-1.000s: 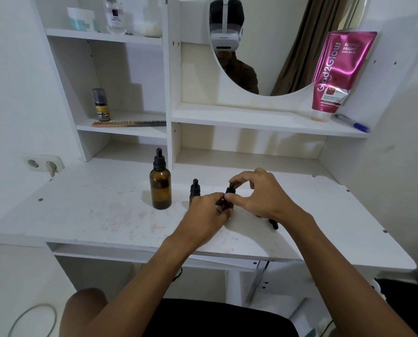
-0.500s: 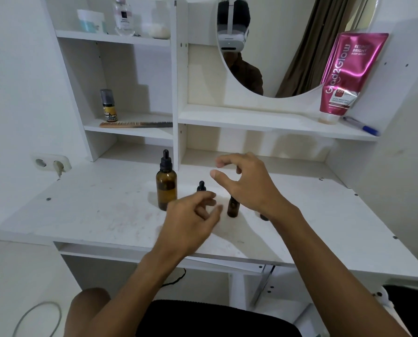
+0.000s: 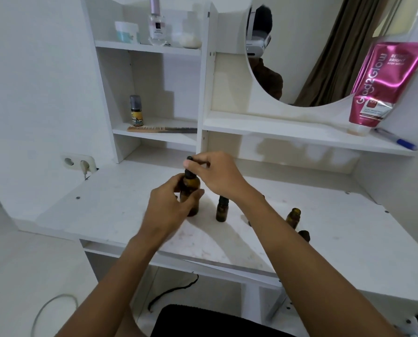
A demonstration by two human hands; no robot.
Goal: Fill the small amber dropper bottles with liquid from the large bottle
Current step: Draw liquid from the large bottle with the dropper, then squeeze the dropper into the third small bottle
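While left hand (image 3: 168, 206) grips the large bottle (image 3: 191, 190), right hand (image 3: 218, 173) pinches its dropper cap (image 3: 190, 158).

The faintly stained white desk top (image 3: 324, 215) carries the large amber bottle (image 3: 191, 188) upright near its middle, a small amber bottle (image 3: 221, 212) just beside it on the right, an uncapped small bottle (image 3: 293, 216) farther right, and a dark item (image 3: 304, 235), half hidden, just in front of that. On the lower left shelf (image 3: 178, 139) a comb (image 3: 161, 129) lies flat before a small spray bottle (image 3: 137, 110), while the top left shelf (image 3: 130, 46) holds a pale jar (image 3: 127, 32), a clear perfume bottle (image 3: 157, 25) and a white lump (image 3: 189, 40). The long right shelf (image 3: 276, 127) bears a pink tube (image 3: 383, 86) standing on its cap and a blue pen (image 3: 397, 141) lying beside it.
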